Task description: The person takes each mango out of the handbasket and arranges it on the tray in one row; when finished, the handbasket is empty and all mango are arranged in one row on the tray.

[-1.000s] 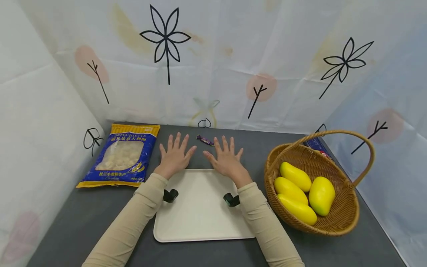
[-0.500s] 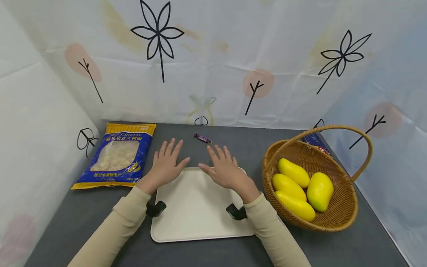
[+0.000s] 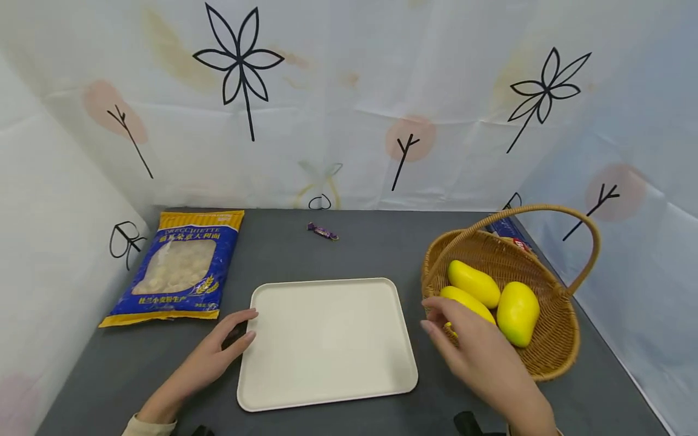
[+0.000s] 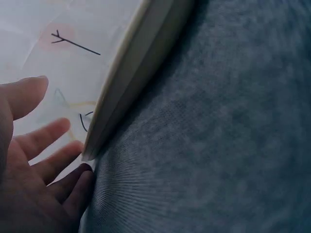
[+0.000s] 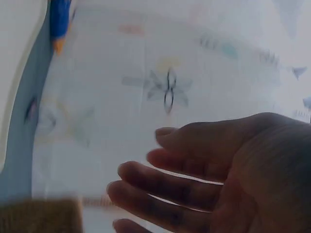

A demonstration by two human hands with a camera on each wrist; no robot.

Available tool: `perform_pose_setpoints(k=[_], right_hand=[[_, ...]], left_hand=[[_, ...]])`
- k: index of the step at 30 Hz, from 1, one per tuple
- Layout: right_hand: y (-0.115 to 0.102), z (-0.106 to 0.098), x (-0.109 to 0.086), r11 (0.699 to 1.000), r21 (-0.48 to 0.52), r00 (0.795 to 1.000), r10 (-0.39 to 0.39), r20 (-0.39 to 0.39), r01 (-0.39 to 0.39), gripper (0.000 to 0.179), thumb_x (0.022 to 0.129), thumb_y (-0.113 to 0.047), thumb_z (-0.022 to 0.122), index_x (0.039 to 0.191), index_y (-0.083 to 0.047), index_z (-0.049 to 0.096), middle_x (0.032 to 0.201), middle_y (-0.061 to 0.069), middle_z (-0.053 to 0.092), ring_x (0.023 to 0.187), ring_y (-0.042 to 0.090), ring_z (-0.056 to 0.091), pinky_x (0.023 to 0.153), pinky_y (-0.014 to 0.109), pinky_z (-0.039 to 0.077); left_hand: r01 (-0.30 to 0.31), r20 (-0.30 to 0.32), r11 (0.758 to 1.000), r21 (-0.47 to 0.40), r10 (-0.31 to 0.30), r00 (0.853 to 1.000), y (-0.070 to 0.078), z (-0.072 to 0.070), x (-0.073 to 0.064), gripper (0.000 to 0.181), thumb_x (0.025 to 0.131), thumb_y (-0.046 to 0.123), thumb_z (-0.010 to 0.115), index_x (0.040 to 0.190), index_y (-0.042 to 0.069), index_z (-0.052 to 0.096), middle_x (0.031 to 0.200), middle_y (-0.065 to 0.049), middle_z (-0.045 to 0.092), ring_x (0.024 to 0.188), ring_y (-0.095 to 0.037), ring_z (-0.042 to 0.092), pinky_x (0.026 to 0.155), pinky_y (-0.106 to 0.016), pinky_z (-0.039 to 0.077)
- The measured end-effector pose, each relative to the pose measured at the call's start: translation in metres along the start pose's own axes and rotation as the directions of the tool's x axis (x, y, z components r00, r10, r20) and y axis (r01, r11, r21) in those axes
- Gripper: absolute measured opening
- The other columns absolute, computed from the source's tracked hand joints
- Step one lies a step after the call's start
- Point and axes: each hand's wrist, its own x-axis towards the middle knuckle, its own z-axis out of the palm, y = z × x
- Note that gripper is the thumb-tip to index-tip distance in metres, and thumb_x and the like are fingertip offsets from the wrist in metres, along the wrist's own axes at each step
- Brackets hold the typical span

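Note:
A cream rectangular tray point(image 3: 327, 345) lies on the dark grey table. My left hand point(image 3: 209, 357) is at the tray's left edge, thumb and fingers parted and fingertips right at the rim; the left wrist view shows that hand point(image 4: 43, 179) with nothing in its palm. Over the near left side of a wicker basket point(image 3: 556, 315) hovers my right hand point(image 3: 480, 351), fingers loosely bent and holding nothing. Yellow mangoes point(image 3: 518, 313) lie in the basket, some partly hidden behind this hand. In the right wrist view, the hand point(image 5: 209, 170) has its thumb apart from the fingers.
A blue and yellow bag of orecchiette pasta point(image 3: 180, 266) lies at the left. Behind the tray is a small purple wrapped candy point(image 3: 322, 231). A blue package point(image 3: 509, 230) is partly hidden behind the basket, whose tall handle point(image 3: 594, 242) arches up. Patterned cloth walls surround the table.
Both hands have drawn back from beyond the tray and moved apart. The left went to the tray's left edge, the right over to the basket. The head view has shifted slightly.

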Motion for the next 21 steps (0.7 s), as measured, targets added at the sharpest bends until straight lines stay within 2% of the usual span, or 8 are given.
perform_pose_setpoints(k=[2,3,5,6,10,15,21], right_hand=[[0.020,-0.001,0.000,0.998,-0.034,0.999,0.049,-0.019,-0.050,0.028,0.086,-0.015,0.073,0.112,-0.011,0.063,0.093,-0.004,0.064,0.083,0.011,0.060,0.073,0.034,0.054],[0.031,0.000,0.001,0.996,-0.050,0.997,0.074,-0.004,-0.074,0.029,0.085,-0.014,0.073,0.111,-0.009,0.063,0.096,0.000,0.065,0.086,0.015,0.061,0.074,0.038,0.054],[0.050,0.002,0.002,0.991,-0.061,0.991,0.125,0.052,-0.122,0.031,0.084,-0.013,0.073,0.113,-0.006,0.063,0.103,0.008,0.066,0.090,0.024,0.063,0.076,0.044,0.053],[0.058,0.004,0.002,0.987,-0.062,0.984,0.153,0.090,-0.148,0.032,0.085,-0.015,0.073,0.114,-0.006,0.063,0.106,0.010,0.066,0.092,0.026,0.063,0.077,0.046,0.053],[0.082,0.009,0.000,0.975,-0.046,0.946,0.223,0.235,-0.218,0.038,0.084,-0.020,0.074,0.117,-0.007,0.062,0.112,0.012,0.065,0.096,0.030,0.063,0.080,0.049,0.052],[0.092,0.009,-0.003,0.965,-0.041,0.907,0.258,0.333,-0.259,0.047,0.082,-0.024,0.076,0.122,-0.006,0.060,0.117,0.016,0.062,0.103,0.033,0.060,0.085,0.052,0.049],[0.097,0.003,-0.003,0.953,-0.066,0.864,0.297,0.407,-0.296,0.053,0.080,-0.022,0.077,0.125,-0.004,0.057,0.119,0.022,0.059,0.103,0.036,0.060,0.082,0.052,0.050]], left_hand=[[0.007,-0.054,1.000,-0.007,-0.008,0.999,-0.008,-0.001,-0.002,0.048,0.098,0.037,0.054,0.140,0.017,0.046,0.145,-0.008,0.042,0.131,-0.027,0.042,0.101,-0.030,0.044],[0.007,-0.078,1.000,0.003,-0.007,0.997,-0.011,0.000,-0.002,0.048,0.097,0.038,0.055,0.139,0.018,0.046,0.145,-0.007,0.041,0.131,-0.025,0.042,0.099,-0.026,0.044],[0.001,-0.108,0.999,0.035,0.003,0.994,-0.016,0.001,-0.003,0.048,0.095,0.040,0.057,0.137,0.019,0.049,0.146,-0.006,0.040,0.130,-0.024,0.043,0.095,-0.020,0.045],[-0.004,-0.119,0.998,0.055,0.010,0.993,-0.018,0.002,-0.002,0.047,0.094,0.041,0.059,0.136,0.020,0.051,0.146,-0.006,0.041,0.130,-0.024,0.043,0.094,-0.021,0.046],[-0.030,-0.119,0.993,0.110,0.043,0.992,-0.025,0.008,0.000,0.046,0.091,0.044,0.062,0.130,0.021,0.056,0.145,-0.008,0.042,0.132,-0.029,0.042,0.097,-0.036,0.047],[-0.038,-0.087,0.996,0.087,0.045,0.995,-0.026,0.010,0.002,0.049,0.089,0.045,0.065,0.130,0.020,0.056,0.146,-0.013,0.039,0.136,-0.039,0.034,0.099,-0.063,0.035],[-0.032,-0.067,0.996,0.086,0.038,0.997,-0.024,0.008,0.001,0.052,0.088,0.046,0.065,0.131,0.018,0.056,0.147,-0.015,0.037,0.136,-0.042,0.031,0.098,-0.068,0.032]])
